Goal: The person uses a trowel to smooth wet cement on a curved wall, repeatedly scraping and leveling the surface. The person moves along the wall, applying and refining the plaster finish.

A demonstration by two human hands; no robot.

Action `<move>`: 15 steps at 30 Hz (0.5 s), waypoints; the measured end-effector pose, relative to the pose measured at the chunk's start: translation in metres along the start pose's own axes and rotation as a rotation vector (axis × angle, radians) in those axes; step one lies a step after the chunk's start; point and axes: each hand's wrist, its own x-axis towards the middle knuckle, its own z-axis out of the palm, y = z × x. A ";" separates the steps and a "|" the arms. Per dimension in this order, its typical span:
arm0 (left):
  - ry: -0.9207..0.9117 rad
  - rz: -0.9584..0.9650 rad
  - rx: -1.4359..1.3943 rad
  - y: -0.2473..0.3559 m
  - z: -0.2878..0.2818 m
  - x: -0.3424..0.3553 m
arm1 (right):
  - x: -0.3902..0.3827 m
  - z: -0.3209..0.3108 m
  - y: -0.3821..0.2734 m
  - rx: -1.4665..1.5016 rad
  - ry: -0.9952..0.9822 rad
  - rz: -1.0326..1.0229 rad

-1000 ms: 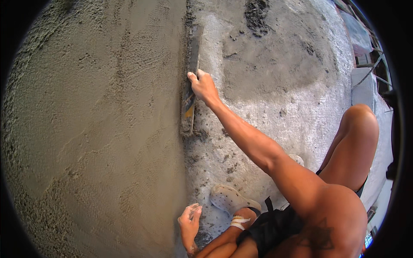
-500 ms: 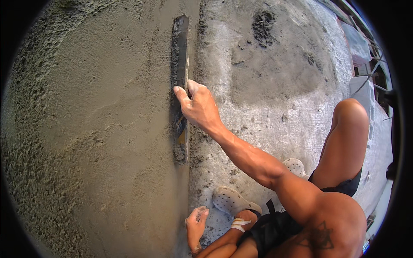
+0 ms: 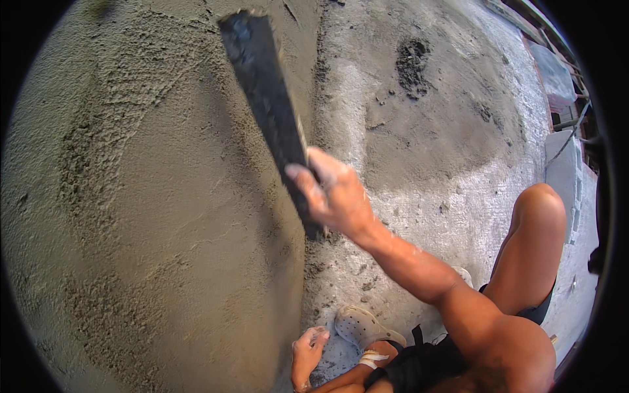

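My right hand [image 3: 331, 190] grips a long, dark, mortar-smeared straightedge [image 3: 262, 85], raised and tilted over the wet grey cement surface [image 3: 164, 196], its top end toward the upper left. The edge blurs a little. My left hand [image 3: 309, 354] is low in the view beside the cement's border, fingers loosely bent and dusted pale, with nothing visible in them. A straight seam divides the wet cement from the rough, pale concrete [image 3: 458, 229].
My bent knee [image 3: 537, 216] and a perforated pale clog [image 3: 359, 327] are at lower right. A dark crumbly mortar patch [image 3: 413, 69] lies on the concrete. Along the right edge are a grey block [image 3: 562, 170], plastic sheeting [image 3: 552, 72] and thin rods.
The straightedge has gone from lying upright along the seam to lifted and tilted leftward at its top, nearer the camera. The view has shifted slightly. My left hand stays low.
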 end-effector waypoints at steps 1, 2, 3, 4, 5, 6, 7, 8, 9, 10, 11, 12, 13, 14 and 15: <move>0.010 -0.020 0.022 0.001 -0.001 -0.002 | 0.038 -0.014 0.018 -0.084 -0.004 0.005; 0.020 -0.004 0.022 0.000 -0.001 -0.003 | 0.078 -0.023 0.031 -0.109 0.079 -0.041; 0.031 0.015 0.011 0.000 0.000 -0.005 | 0.119 -0.031 0.041 -0.177 0.117 -0.050; 0.042 -0.014 0.016 -0.001 0.001 -0.008 | 0.154 -0.034 0.047 -0.217 0.179 -0.085; 0.053 -0.036 0.015 -0.002 0.002 -0.010 | 0.188 -0.036 0.049 -0.254 0.250 -0.170; 0.060 -0.059 0.015 -0.002 0.004 -0.012 | 0.217 -0.034 0.049 -0.271 0.290 -0.192; 0.069 -0.049 0.023 -0.003 0.005 -0.014 | 0.238 -0.029 0.046 -0.289 0.333 -0.231; 0.077 -0.039 0.030 -0.003 0.007 -0.014 | 0.248 -0.027 0.043 -0.314 0.357 -0.183; 0.082 -0.035 0.038 -0.003 0.008 -0.016 | 0.249 -0.025 0.039 -0.255 0.338 -0.215; 0.087 -0.018 0.027 -0.003 0.009 -0.016 | 0.243 -0.023 0.034 -0.202 0.299 -0.159; 0.091 -0.007 0.016 -0.003 0.009 -0.017 | 0.231 -0.021 0.028 -0.157 0.258 -0.053; 0.096 0.005 0.004 -0.003 0.009 -0.017 | 0.214 -0.015 0.022 -0.182 0.279 -0.118; 0.098 0.011 0.011 -0.004 0.009 -0.018 | 0.196 -0.008 0.015 -0.129 0.282 -0.145; 0.097 0.012 0.021 -0.005 0.008 -0.018 | 0.177 -0.002 0.008 -0.138 0.277 -0.144; 0.095 0.013 0.032 -0.006 0.007 -0.019 | 0.157 0.002 0.001 -0.118 0.263 -0.143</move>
